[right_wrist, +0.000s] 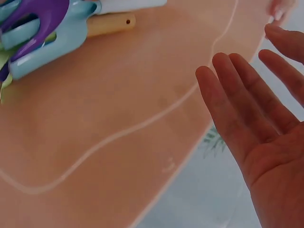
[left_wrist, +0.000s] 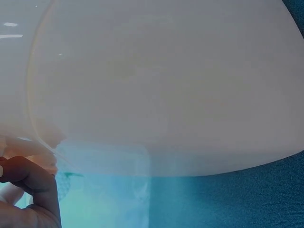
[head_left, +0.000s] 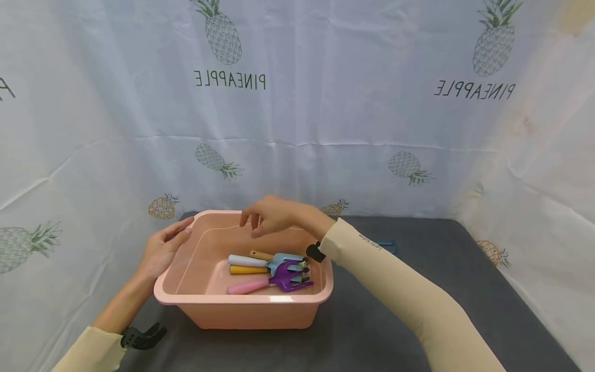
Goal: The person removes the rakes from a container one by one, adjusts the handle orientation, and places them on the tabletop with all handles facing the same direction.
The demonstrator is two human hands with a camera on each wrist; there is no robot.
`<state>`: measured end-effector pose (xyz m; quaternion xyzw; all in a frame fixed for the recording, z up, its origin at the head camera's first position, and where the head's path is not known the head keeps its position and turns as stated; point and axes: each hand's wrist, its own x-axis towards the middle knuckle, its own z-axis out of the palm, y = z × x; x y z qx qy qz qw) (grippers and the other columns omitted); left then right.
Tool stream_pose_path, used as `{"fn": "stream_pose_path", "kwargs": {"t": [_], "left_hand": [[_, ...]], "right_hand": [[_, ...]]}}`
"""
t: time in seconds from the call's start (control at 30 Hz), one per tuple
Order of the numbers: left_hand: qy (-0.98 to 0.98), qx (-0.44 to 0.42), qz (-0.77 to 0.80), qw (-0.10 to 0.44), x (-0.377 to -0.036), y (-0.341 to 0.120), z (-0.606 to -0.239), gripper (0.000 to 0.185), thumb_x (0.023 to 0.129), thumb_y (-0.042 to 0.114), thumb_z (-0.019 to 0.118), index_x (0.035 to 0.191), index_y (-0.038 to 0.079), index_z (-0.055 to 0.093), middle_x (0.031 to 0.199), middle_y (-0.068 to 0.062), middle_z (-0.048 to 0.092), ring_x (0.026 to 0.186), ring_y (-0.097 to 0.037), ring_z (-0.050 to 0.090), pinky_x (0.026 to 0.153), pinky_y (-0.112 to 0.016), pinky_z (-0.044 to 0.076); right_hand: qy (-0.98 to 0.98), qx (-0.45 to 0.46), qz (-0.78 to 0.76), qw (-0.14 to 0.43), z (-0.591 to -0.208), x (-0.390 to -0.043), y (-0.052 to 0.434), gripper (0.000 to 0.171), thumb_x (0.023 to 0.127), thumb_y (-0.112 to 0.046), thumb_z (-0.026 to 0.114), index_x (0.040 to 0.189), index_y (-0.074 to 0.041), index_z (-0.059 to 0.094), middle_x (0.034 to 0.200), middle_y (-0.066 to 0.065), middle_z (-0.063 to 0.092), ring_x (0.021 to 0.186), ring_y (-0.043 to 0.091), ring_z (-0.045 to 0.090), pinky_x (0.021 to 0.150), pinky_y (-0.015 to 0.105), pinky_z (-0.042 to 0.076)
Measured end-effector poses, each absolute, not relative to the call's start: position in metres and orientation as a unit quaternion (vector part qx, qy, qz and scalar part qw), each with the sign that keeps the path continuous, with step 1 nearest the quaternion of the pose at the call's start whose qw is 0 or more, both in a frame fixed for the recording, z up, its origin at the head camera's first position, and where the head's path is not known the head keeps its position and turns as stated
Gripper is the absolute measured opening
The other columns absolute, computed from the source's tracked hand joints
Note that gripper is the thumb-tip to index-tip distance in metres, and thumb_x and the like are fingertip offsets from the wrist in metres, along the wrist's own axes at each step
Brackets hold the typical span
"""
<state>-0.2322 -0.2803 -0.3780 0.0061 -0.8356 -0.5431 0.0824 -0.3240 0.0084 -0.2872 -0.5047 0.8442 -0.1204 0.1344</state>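
A pink plastic basin point(head_left: 251, 314) stands on the dark table. My left hand point(head_left: 162, 248) grips its left rim; the left wrist view shows bent fingers point(left_wrist: 45, 187) beside the outer wall point(left_wrist: 142, 85). Above the far part of the basin hovers my right hand point(head_left: 274, 214), holding nothing, its fingers point(right_wrist: 228, 104) loosely extended in the right wrist view. Several small garden tools lie inside: a purple hand fork point(head_left: 284, 280) with a pink handle, light blue tools point(head_left: 278, 260) partly under it, and white point(head_left: 246, 261), yellow point(head_left: 248, 269) and wooden handles point(head_left: 261, 255).
Thin blue pieces point(head_left: 388, 243) lie on the dark tabletop point(head_left: 409, 274) to the right, partly behind my right sleeve point(head_left: 395, 279). A white curtain point(head_left: 316, 113) printed with pineapples hangs behind the table and along both sides.
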Motion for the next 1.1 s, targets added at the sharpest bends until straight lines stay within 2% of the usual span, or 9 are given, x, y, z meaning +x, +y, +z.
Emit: {"fn": "stream_pose_path", "kwargs": {"t": [0.17, 0.33, 0.47, 0.63, 0.73, 0.8, 0.87, 0.97, 1.1], "left_hand": [[-0.834, 0.006, -0.545, 0.084, -0.232, -0.281, -0.379, 0.063, 0.106, 0.046, 0.056, 0.157, 0.009, 0.046, 0.156, -0.016, 0.049, 0.102, 0.023, 0.055, 0.084, -0.006, 0.053], [-0.836, 0.003, -0.543, 0.077, -0.232, -0.282, -0.379, 0.064, 0.107, 0.047, 0.054, 0.158, 0.010, 0.044, 0.157, -0.021, 0.046, 0.102, 0.023, 0.054, 0.084, -0.007, 0.053], [-0.838, 0.000, -0.542, 0.070, -0.233, -0.283, -0.380, 0.064, 0.107, 0.048, 0.053, 0.159, 0.011, 0.043, 0.159, -0.022, 0.044, 0.102, 0.023, 0.054, 0.084, -0.007, 0.053], [-0.833, 0.000, -0.549, 0.074, -0.233, -0.283, -0.379, 0.063, 0.107, 0.046, 0.055, 0.158, 0.011, 0.044, 0.156, -0.015, 0.049, 0.104, 0.021, 0.056, 0.085, -0.008, 0.054], [-0.829, -0.004, -0.554, 0.075, -0.233, -0.283, -0.379, 0.063, 0.107, 0.045, 0.055, 0.157, 0.010, 0.045, 0.152, -0.007, 0.054, 0.104, 0.019, 0.058, 0.085, -0.009, 0.055], [-0.829, -0.004, -0.554, 0.074, -0.232, -0.282, -0.378, 0.063, 0.107, 0.046, 0.055, 0.158, 0.010, 0.044, 0.154, -0.010, 0.053, 0.104, 0.020, 0.057, 0.085, -0.009, 0.054], [-0.833, -0.004, -0.549, 0.075, -0.232, -0.282, -0.379, 0.063, 0.107, 0.046, 0.054, 0.158, 0.009, 0.044, 0.155, -0.013, 0.051, 0.104, 0.021, 0.055, 0.085, -0.008, 0.053], [-0.833, -0.003, -0.548, 0.074, -0.233, -0.282, -0.379, 0.064, 0.108, 0.046, 0.052, 0.158, 0.009, 0.043, 0.159, -0.022, 0.044, 0.104, 0.023, 0.053, 0.085, -0.007, 0.052], [-0.829, -0.004, -0.555, 0.070, -0.232, -0.282, -0.378, 0.064, 0.107, 0.047, 0.053, 0.159, 0.010, 0.042, 0.159, -0.019, 0.045, 0.104, 0.021, 0.055, 0.086, -0.008, 0.054]], "right_hand": [[0.846, -0.479, -0.150, 0.178, -0.304, -0.329, -0.006, 0.038, 0.098, -0.017, 0.070, 0.135, -0.009, 0.066, 0.117, 0.010, 0.073, 0.086, 0.023, 0.074, 0.072, 0.028, 0.062], [0.852, -0.433, -0.187, 0.228, -0.319, -0.330, -0.012, 0.039, 0.096, -0.010, 0.066, 0.135, -0.010, 0.065, 0.125, 0.008, 0.069, 0.089, 0.020, 0.069, 0.077, 0.036, 0.064], [0.854, -0.403, -0.205, 0.258, -0.330, -0.330, -0.016, 0.044, 0.093, -0.004, 0.063, 0.136, -0.011, 0.064, 0.130, 0.011, 0.064, 0.074, 0.022, 0.057, 0.066, 0.036, 0.055], [0.868, -0.406, -0.158, 0.238, -0.342, -0.330, -0.026, 0.041, 0.094, -0.008, 0.070, 0.135, -0.010, 0.065, 0.125, 0.010, 0.066, 0.090, 0.015, 0.059, 0.071, 0.025, 0.055], [0.872, -0.394, -0.166, 0.238, -0.348, -0.326, -0.029, 0.038, 0.094, -0.009, 0.073, 0.131, -0.011, 0.067, 0.119, 0.005, 0.066, 0.098, 0.017, 0.061, 0.080, 0.025, 0.060], [0.872, -0.375, -0.191, 0.249, -0.351, -0.322, -0.030, 0.037, 0.093, -0.010, 0.074, 0.129, -0.011, 0.068, 0.115, 0.003, 0.065, 0.097, 0.017, 0.061, 0.081, 0.030, 0.062], [0.871, -0.358, -0.213, 0.259, -0.353, -0.319, -0.031, 0.036, 0.093, -0.009, 0.075, 0.128, -0.011, 0.068, 0.113, 0.002, 0.064, 0.089, 0.017, 0.061, 0.078, 0.034, 0.064], [0.873, -0.357, -0.213, 0.257, -0.357, -0.319, -0.034, 0.037, 0.092, -0.008, 0.075, 0.128, -0.010, 0.067, 0.113, 0.002, 0.063, 0.070, 0.015, 0.057, 0.064, 0.029, 0.059], [0.879, -0.376, -0.178, 0.232, -0.364, -0.321, -0.037, 0.039, 0.092, -0.009, 0.076, 0.129, -0.009, 0.068, 0.112, 0.002, 0.063, 0.057, 0.013, 0.051, 0.053, 0.023, 0.049]]}}
